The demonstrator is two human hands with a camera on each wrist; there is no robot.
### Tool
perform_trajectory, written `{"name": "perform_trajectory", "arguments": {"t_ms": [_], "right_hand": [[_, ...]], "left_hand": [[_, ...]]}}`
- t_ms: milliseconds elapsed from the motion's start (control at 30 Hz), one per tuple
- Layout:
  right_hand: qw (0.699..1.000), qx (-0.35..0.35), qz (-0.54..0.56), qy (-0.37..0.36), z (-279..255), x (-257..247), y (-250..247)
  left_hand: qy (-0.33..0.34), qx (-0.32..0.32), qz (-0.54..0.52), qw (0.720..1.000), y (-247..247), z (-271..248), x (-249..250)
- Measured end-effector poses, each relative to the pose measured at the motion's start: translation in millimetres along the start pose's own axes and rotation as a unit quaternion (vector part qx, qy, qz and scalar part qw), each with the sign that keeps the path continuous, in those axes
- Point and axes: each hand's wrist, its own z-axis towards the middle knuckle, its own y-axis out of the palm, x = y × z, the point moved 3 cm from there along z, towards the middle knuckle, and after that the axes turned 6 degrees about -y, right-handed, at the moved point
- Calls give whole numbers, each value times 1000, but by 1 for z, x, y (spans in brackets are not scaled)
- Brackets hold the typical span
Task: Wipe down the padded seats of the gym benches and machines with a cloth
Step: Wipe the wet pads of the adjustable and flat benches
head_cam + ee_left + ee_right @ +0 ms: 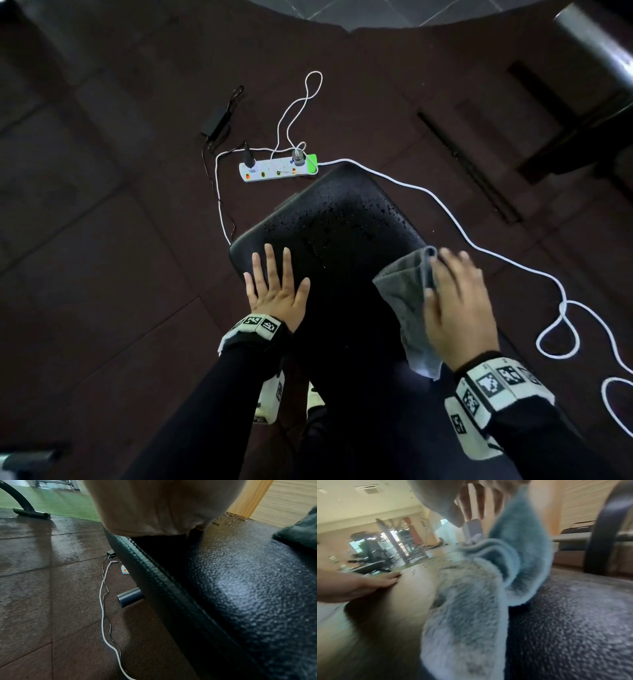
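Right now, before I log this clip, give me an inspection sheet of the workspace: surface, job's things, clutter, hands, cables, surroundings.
Surface: black padded seat, droplets on its far half.
Job's things: grey cloth on the seat's right edge, partly hanging over.
Clutter: power strip and black adapter on the floor beyond the seat.
Hands: left hand flat on the seat's left side, fingers straight; right hand on the cloth, blurred, grip unclear.
Cables: white cable running from the strip past the seat's right side, looping on the floor; thinner leads left of the seat.
Surroundings: dark rubber floor tiles; gym machines in the background.
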Motion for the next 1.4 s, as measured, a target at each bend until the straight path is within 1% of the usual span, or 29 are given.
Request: {"name": "perform_trajectory", "arguments": {"t_ms": [33,67,100,133,167,233,333,400,433,467,500,567,667,767,833,967,1133,1200,1267,1333,1400], "right_hand": [[997,-29,-18,-62,1,-11,5],[991,-78,-38,-103,-1,-17,14],[984,-128,-62,-111,-4,-18,25],[977,-176,-80,-93,-8,-12,36],[972,-207,-93,-60,-12,-3,45],[968,-231,-101,-14,-20,14,52],[971,-225,-84,13,-32,31,51],[978,-195,-49,56,-44,40,46],[980,-179,-32,79,-50,45,43],[982,-163,-16,98,-55,49,40],[982,-150,-2,112,-58,52,38],[983,-133,12,127,-53,52,36],[986,-86,21,139,-28,51,37],[979,-61,72,179,11,46,41],[981,-67,80,166,42,38,48],[987,-95,67,109,107,19,70],[984,-135,60,99,168,3,97],[983,-148,60,91,184,-4,103],[985,-158,37,61,194,-13,108],[986,-165,-9,16,198,-29,112],[982,-175,-46,-50,192,-50,118]], "left_hand": [[2,-3,0,1000,1,1,0],[3,-5,-1,1000,1,1,-1],[3,-4,-3,1000,2,2,-1],[3,1,-5,1000,2,3,-2],[4,8,-7,1000,3,4,-3],[13,38,-16,999,3,2,-5],[30,118,-53,991,-3,1,-14],[5,157,-87,984,-11,5,-27],[-13,160,-102,982,-12,9,-34],[-26,150,-114,982,-12,12,-39],[-29,134,-124,983,-11,16,-42],[-10,117,-151,981,-8,18,-44],[3,109,-174,979,-3,18,-44],[4,104,-147,984,0,20,-47],[2,99,-142,985,2,21,-48],[-2,97,-143,985,3,21,-49],[5,90,-152,984,4,21,-50],[7,92,-150,984,4,22,-51],[7,93,-151,984,4,22,-52],[6,90,-154,984,5,22,-52],[10,93,-153,984,5,23,-52]]}}
